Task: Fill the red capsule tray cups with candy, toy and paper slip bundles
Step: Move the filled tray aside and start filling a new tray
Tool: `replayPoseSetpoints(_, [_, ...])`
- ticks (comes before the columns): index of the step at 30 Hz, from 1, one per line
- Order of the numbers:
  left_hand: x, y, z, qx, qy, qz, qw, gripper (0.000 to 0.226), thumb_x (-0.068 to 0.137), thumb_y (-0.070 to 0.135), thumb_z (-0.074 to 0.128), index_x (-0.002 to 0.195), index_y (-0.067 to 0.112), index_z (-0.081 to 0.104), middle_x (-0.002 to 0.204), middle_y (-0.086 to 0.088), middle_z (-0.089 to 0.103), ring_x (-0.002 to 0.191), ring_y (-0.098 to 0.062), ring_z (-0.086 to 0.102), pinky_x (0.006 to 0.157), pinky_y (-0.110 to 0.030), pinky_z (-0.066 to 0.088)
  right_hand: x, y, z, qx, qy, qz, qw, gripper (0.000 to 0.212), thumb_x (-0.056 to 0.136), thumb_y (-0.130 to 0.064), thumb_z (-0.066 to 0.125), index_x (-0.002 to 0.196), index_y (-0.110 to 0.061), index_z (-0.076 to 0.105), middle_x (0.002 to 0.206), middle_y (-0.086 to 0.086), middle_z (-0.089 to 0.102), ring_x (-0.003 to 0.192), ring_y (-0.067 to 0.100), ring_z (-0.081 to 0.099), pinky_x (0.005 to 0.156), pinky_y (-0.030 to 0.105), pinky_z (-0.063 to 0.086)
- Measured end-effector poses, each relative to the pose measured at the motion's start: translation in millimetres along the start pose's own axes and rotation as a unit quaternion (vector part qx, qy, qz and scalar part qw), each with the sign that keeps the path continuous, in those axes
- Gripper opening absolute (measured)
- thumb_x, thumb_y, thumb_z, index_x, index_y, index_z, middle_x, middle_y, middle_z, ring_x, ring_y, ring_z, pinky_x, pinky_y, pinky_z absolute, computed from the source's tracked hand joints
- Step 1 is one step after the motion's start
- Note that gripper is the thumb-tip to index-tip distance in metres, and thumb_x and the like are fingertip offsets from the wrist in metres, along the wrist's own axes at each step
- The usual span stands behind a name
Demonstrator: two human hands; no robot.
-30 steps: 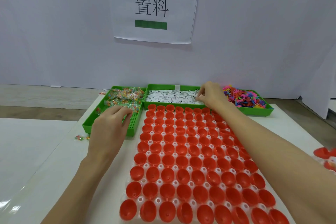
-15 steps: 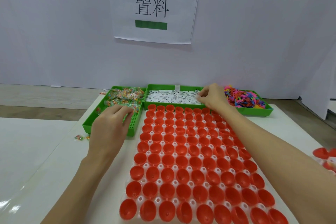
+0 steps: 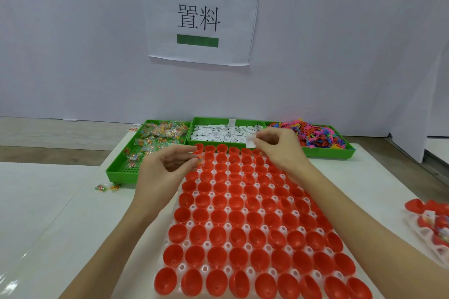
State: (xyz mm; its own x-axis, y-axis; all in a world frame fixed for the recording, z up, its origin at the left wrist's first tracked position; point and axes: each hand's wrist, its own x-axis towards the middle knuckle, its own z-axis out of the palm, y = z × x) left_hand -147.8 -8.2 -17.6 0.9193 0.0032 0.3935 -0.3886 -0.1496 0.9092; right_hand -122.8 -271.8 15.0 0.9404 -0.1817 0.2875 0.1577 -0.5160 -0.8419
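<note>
The red capsule tray (image 3: 243, 221) fills the table in front of me, its many red cups showing nothing inside. Behind it stand three green bins: candy packets (image 3: 160, 133) on the left, white paper slips (image 3: 218, 133) in the middle, coloured toys (image 3: 315, 136) on the right. My left hand (image 3: 165, 170) hovers over the tray's far left corner and pinches a small candy packet (image 3: 198, 159) at its fingertips. My right hand (image 3: 279, 145) hangs above the tray's back row, pinching a white paper slip (image 3: 251, 140).
Two stray candy packets (image 3: 107, 187) lie on the table left of the candy bin. At the right edge sits another tray (image 3: 432, 226) with red cups holding items. A paper sign (image 3: 199, 19) hangs on the white wall behind.
My left hand left the candy bin and came right over the tray with a candy packet. My right hand drew back from the slip bin with a paper slip.
</note>
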Motion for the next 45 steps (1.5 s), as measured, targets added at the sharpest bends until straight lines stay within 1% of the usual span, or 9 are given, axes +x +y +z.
replayPoseSetpoints(4, [-7, 14, 6, -0.055, -0.054, -0.030, 0.997, 0.017, 0.081, 0.011, 0.083, 0.097, 0.018, 0.081, 0.090, -0.003, 0.080, 0.085, -0.020, 0.077, 0.082, -0.024, 0.061, -49, -15, -2, 0.072, -0.035, -0.013, 0.997, 0.010, 0.091, -0.014, 0.074, 0.095, -0.022, 0.078, 0.085, -0.005, 0.077, 0.076, 0.003, 0.071, 0.073, 0.017, 0.056])
replayPoseSetpoints(11, [-26, 34, 26, -0.066, -0.162, -0.008, 0.985, 0.010, 0.081, 0.014, 0.085, 0.089, 0.018, 0.081, 0.090, -0.005, 0.079, 0.088, -0.019, 0.076, 0.080, -0.021, 0.059, -97, -22, -3, 0.106, -0.053, -0.051, 0.992, 0.010, 0.091, -0.016, 0.076, 0.092, -0.025, 0.079, 0.086, -0.010, 0.078, 0.082, 0.006, 0.074, 0.075, 0.018, 0.057])
replayPoseSetpoints(20, [-31, 39, 27, -0.093, -0.187, -0.019, 0.978, 0.024, 0.078, 0.014, 0.087, 0.100, 0.017, 0.078, 0.091, -0.012, 0.078, 0.085, -0.027, 0.077, 0.079, -0.027, 0.061, -106, -26, -7, 0.055, -0.095, -0.085, 0.990, 0.011, 0.093, -0.020, 0.073, 0.096, -0.028, 0.080, 0.083, -0.012, 0.076, 0.078, 0.008, 0.072, 0.070, 0.018, 0.054])
replayPoseSetpoints(23, [-32, 40, 29, -0.070, -0.199, 0.004, 0.978, 0.017, 0.082, 0.015, 0.084, 0.098, 0.018, 0.081, 0.088, -0.008, 0.079, 0.082, -0.025, 0.077, 0.076, -0.024, 0.060, -106, -27, -7, 0.044, -0.104, -0.082, 0.990, 0.014, 0.096, -0.022, 0.070, 0.100, -0.030, 0.080, 0.084, -0.011, 0.076, 0.077, 0.010, 0.071, 0.070, 0.023, 0.057])
replayPoseSetpoints(30, [-32, 42, 29, -0.071, -0.167, -0.008, 0.983, 0.013, 0.078, 0.015, 0.082, 0.090, 0.021, 0.083, 0.085, -0.007, 0.079, 0.079, -0.022, 0.077, 0.072, -0.020, 0.060, -94, -24, -18, 0.045, -0.069, -0.052, 0.995, 0.022, 0.098, -0.010, 0.062, 0.098, -0.026, 0.078, 0.085, -0.006, 0.077, 0.080, 0.011, 0.073, 0.073, 0.027, 0.061])
replayPoseSetpoints(34, [-29, 36, 27, -0.071, -0.162, -0.025, 0.984, 0.013, 0.080, 0.013, 0.081, 0.093, 0.018, 0.083, 0.086, -0.009, 0.079, 0.081, -0.025, 0.078, 0.076, -0.025, 0.062, -54, -16, -28, -0.016, -0.024, -0.018, 0.999, 0.021, 0.099, -0.008, 0.061, 0.095, -0.021, 0.077, 0.080, -0.005, 0.076, 0.075, 0.010, 0.072, 0.071, 0.024, 0.059])
replayPoseSetpoints(37, [-26, 32, 24, -0.059, -0.153, -0.027, 0.986, 0.014, 0.080, 0.015, 0.082, 0.092, 0.020, 0.083, 0.087, -0.008, 0.079, 0.081, -0.025, 0.078, 0.076, -0.024, 0.061, -8, -3, -35, -0.132, -0.024, -0.015, 0.991, 0.018, 0.099, -0.010, 0.061, 0.097, -0.019, 0.076, 0.082, -0.007, 0.074, 0.070, 0.007, 0.070, 0.066, 0.015, 0.052])
replayPoseSetpoints(41, [-21, 28, 19, -0.035, -0.139, -0.013, 0.990, 0.014, 0.078, 0.019, 0.082, 0.091, 0.025, 0.082, 0.085, -0.007, 0.079, 0.081, -0.023, 0.078, 0.078, -0.028, 0.062, 52, 26, -48, -0.257, -0.034, 0.007, 0.966, 0.016, 0.096, -0.007, 0.064, 0.102, -0.008, 0.080, 0.096, 0.007, 0.077, 0.088, 0.022, 0.072, 0.075, 0.023, 0.051])
replayPoseSetpoints(45, [-20, 24, 17, -0.007, -0.141, -0.001, 0.990, 0.013, 0.077, 0.020, 0.081, 0.090, 0.024, 0.082, 0.086, -0.005, 0.079, 0.081, -0.022, 0.078, 0.078, -0.032, 0.063, 85, 49, -54, -0.338, -0.087, 0.009, 0.937, 0.018, 0.093, -0.012, 0.072, 0.109, -0.007, 0.078, 0.112, 0.011, 0.076, 0.103, 0.022, 0.070, 0.093, 0.031, 0.052])
